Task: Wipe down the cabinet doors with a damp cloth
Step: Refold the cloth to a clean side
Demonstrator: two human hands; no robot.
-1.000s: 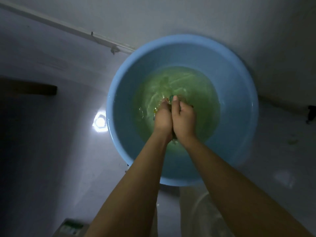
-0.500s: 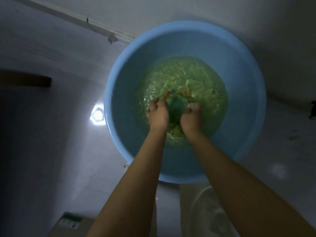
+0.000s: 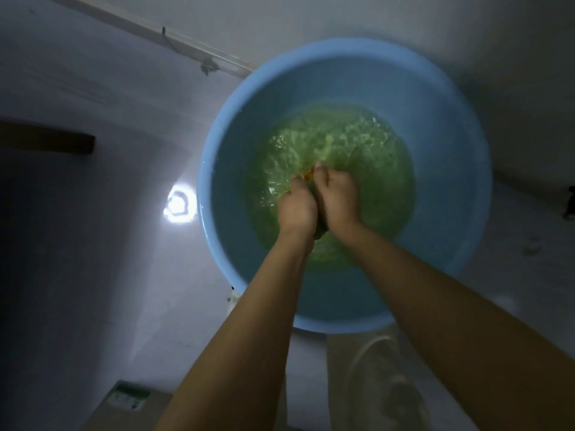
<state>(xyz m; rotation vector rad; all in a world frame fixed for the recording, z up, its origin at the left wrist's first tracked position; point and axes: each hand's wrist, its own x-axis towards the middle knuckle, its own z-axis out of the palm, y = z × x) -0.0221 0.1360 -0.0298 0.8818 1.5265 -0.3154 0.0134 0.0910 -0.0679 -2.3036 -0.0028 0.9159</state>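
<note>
A round blue basin (image 3: 460, 98) sits on the floor below me, holding greenish, rippling water (image 3: 367, 144). My left hand (image 3: 297, 209) and my right hand (image 3: 337, 194) are pressed together in the water, both closed around a bunched cloth (image 3: 308, 175). Only a small orange and dark bit of the cloth shows between my fingers and under my palms. No cabinet doors are in view.
The pale floor is dim, with a bright light reflection (image 3: 179, 204) left of the basin. A strip (image 3: 149, 28) runs along the wall base at the top left. A small box (image 3: 127, 398) lies at the bottom left, a dark object (image 3: 570, 206) at the right edge.
My hands, spread apart on the cloth half a second ago, have come back together and squeezed it. The water is more churned than a second ago.
</note>
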